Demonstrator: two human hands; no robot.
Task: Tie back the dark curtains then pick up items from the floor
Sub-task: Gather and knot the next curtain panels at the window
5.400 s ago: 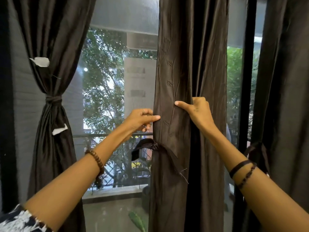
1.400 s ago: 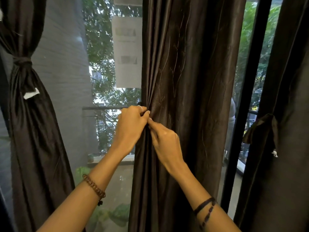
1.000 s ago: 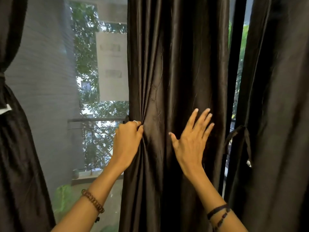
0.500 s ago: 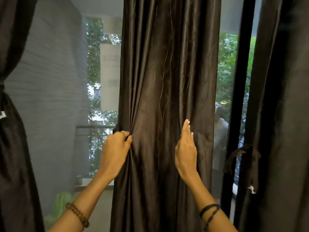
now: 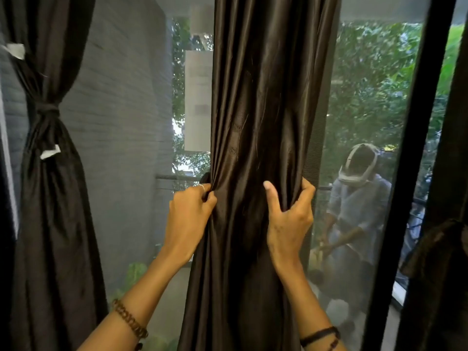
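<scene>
A dark brown satin curtain (image 5: 258, 97) hangs in the middle of the window, bunched into a narrow column at waist height. My left hand (image 5: 188, 219) grips its left edge, fingers curled into the folds. My right hand (image 5: 288, 219) grips its right edge, thumb on the front and fingers wrapped behind. A second dark curtain (image 5: 50, 198) at the left is tied with a knotted band (image 5: 46, 111). A third curtain (image 5: 445, 274) shows at the far right edge, with a dark tie-back loop on it.
A black window frame post (image 5: 405, 173) stands between the middle and right curtains. Through the glass a person (image 5: 354, 211) in a pale shirt bends over on the balcony. A grey wall (image 5: 121, 122) and trees lie outside. The floor is out of view.
My right hand slid from lying flat on the curtain front to its right edge and closed round it, narrowing the cloth. The left hand kept its grip. The person outside came into view.
</scene>
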